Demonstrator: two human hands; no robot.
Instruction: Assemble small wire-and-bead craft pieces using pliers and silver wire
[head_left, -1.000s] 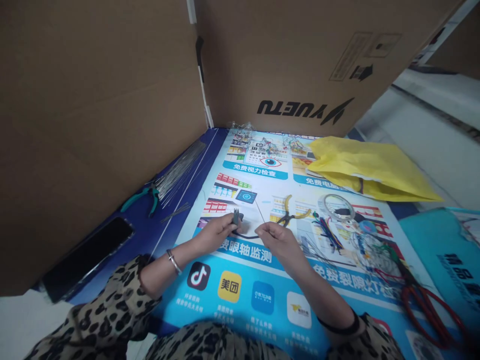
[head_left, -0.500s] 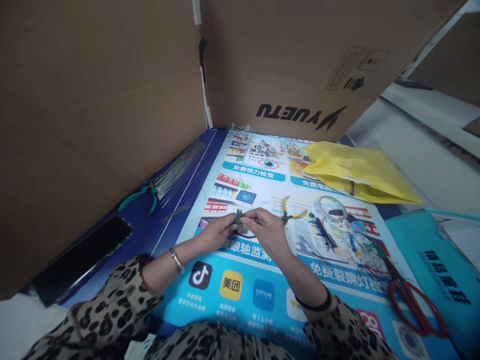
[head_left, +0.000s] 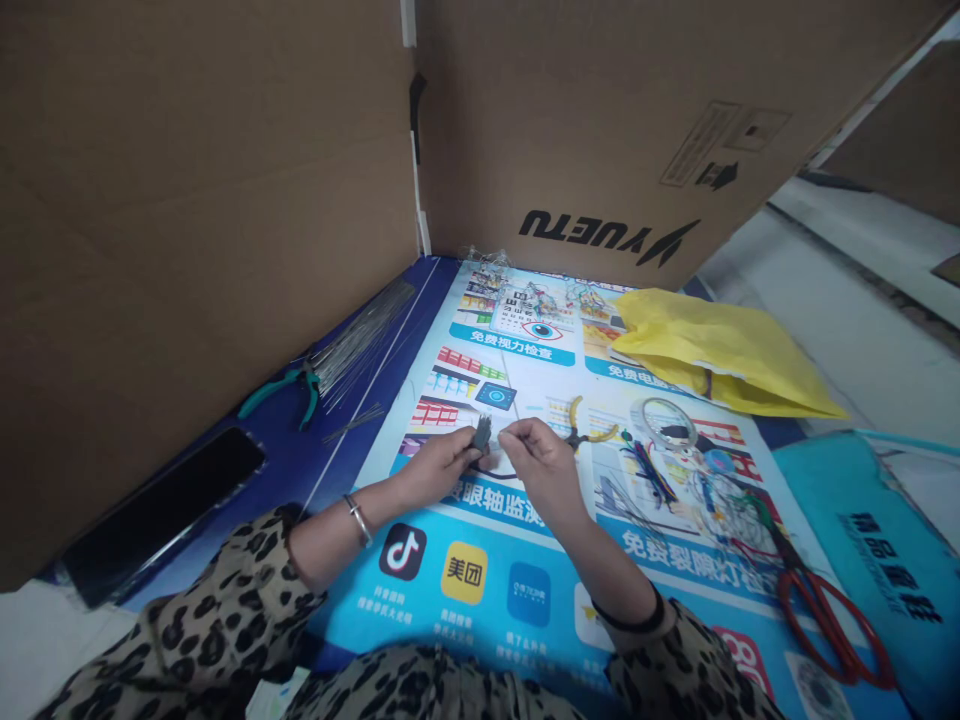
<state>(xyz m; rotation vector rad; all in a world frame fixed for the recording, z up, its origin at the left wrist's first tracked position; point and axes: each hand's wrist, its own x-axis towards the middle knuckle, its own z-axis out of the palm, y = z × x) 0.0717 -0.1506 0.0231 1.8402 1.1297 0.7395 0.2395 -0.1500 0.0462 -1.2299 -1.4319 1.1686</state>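
Pinched in my left hand [head_left: 442, 462] is a small dark grey bundle [head_left: 482, 432] with fine bristle-like tips pointing up. My right hand [head_left: 541, 455] is beside it, thumb and fingertips pressed together, a small gap from the bundle. A faint thin line shows above those fingertips, but what they pinch is too small to make out. Just beyond my right hand lie pliers with yellow handles [head_left: 592, 425]. A dark curved cord [head_left: 499, 476] shows below the bundle on the printed sheet [head_left: 525, 400].
Teal-handled pliers [head_left: 281, 392] and loose thin wires [head_left: 367, 335] lie left, near a black phone-like slab [head_left: 169, 510]. Right are a tape roll [head_left: 667, 422], tangled wires [head_left: 720, 500], red-handled scissors [head_left: 836, 625], a yellow bag [head_left: 727, 345] and a teal pouch [head_left: 877, 540]. Cardboard walls [head_left: 225, 180] stand behind.
My right hand has moved slightly right, away from the bundle, its fingertips now apart from it. More of the bundle shows in my left hand. The view has shifted slightly.
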